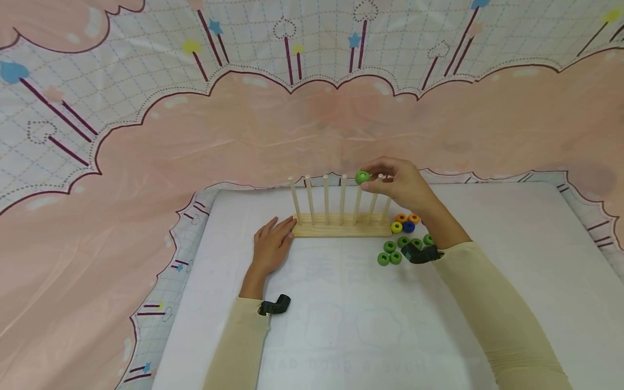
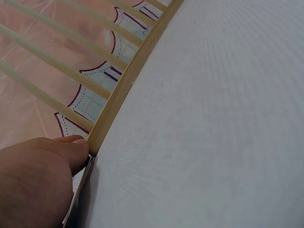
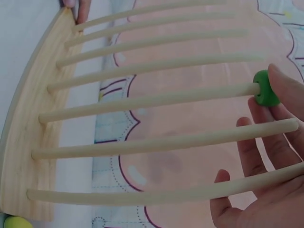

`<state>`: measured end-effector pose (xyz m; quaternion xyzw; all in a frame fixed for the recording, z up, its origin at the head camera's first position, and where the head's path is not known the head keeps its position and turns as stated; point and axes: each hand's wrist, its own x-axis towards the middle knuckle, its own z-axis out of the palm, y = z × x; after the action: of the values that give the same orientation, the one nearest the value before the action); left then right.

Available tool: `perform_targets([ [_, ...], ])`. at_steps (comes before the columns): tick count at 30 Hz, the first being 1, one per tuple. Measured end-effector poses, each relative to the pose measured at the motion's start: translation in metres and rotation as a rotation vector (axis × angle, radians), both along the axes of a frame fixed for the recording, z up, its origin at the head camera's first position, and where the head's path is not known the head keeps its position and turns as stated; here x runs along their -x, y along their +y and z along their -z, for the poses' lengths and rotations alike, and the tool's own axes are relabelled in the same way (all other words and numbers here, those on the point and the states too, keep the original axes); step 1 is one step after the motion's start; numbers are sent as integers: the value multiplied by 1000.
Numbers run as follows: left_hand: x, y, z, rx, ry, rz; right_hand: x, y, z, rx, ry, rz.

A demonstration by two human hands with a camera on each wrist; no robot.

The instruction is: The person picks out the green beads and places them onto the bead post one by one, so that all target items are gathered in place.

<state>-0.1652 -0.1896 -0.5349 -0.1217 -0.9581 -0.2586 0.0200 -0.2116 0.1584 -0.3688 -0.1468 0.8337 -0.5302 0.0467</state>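
A wooden stand (image 1: pixel 341 230) with several upright pegs (image 1: pixel 326 200) sits near the far edge of the white table. My left hand (image 1: pixel 273 244) rests at its left end, fingers fairly straight and fingertips against the base corner. Over at the right side, my right hand (image 1: pixel 402 184) pinches a green bead (image 3: pixel 267 89) between thumb and fingers. The bead is at the top of the third peg (image 3: pixel 152 100) from the right, the peg's tip right at its hole. My other right fingers spread behind the neighbouring pegs.
Several loose green beads (image 1: pixel 389 247) lie on the table (image 1: pixel 331 325) right of the stand. Close to its right end are a yellow bead (image 1: pixel 396 227), a blue bead (image 1: pixel 408 227) and orange beads (image 1: pixel 413 219). Beyond the table hangs a pink patterned cloth (image 1: pixel 292 130).
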Motion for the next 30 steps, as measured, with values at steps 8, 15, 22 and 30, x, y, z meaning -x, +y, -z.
perform_targets([
  [8, 0, 0, -1, 4, 11, 1, 2, 2, 4, -52, 1, -21],
  [15, 1, 1, -1, 0, 20, 7, 4, 3, 6, -73, 6, -29],
  [22, 1, 0, -1, -3, 14, 10, 3, 3, 5, -68, 7, -44],
  [30, 1, -1, 1, 1, 18, 8, 2, 4, 5, -47, 22, -58],
])
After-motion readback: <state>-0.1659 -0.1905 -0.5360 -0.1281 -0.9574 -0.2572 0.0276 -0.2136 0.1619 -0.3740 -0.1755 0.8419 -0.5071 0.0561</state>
